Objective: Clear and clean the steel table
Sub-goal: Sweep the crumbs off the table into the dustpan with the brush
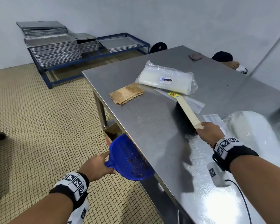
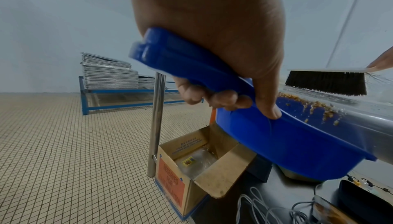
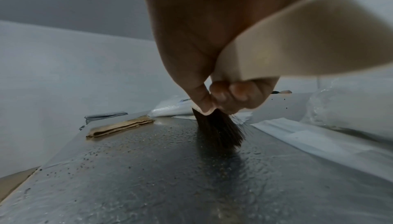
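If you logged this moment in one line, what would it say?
left hand: holds blue plastic dustpan at steel table edge | right hand: grips wooden-handled black-bristle brush | crumbs in pan

A: What surrounds the work area?
B: Pale grey walls [image 1: 168,16] and a floor [image 1: 39,118] of small beige tiles.
A: Any furniture?
B: A low blue metal rack [image 1: 94,55] against the wall, stacked with steel trays [image 1: 53,49].

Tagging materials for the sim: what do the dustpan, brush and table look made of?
Dustpan: glossy blue moulded plastic by its look, smooth rounded walls. Brush: pale matte back, probably unfinished wood; dark stiff bristles, fibre type unclear. Table: steel, brushed and reflective, showing glare and blurred reflections. Folded cloth: tan woven fabric, stained.
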`<state>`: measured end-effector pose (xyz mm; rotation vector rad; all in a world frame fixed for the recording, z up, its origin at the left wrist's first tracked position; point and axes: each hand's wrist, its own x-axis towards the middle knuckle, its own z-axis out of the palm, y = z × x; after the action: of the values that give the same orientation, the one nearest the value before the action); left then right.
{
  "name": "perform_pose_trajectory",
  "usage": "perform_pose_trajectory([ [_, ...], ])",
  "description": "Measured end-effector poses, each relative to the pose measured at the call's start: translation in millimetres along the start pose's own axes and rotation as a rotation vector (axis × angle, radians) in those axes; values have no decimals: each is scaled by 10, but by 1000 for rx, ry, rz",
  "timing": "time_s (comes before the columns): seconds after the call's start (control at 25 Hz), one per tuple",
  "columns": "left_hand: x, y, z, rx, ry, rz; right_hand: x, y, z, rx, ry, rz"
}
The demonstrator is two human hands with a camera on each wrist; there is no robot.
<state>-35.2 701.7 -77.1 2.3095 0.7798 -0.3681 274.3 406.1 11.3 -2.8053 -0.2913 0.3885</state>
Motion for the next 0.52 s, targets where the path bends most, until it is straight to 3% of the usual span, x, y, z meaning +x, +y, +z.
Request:
perform_pose_trajectory([
  [0.28,56,-9,-52,17,-8,21,31,-409,152,-20,-48,-128],
  [0.52,57,-20,-43,22,8,35,-407,-797,260,-21,-137,-314],
])
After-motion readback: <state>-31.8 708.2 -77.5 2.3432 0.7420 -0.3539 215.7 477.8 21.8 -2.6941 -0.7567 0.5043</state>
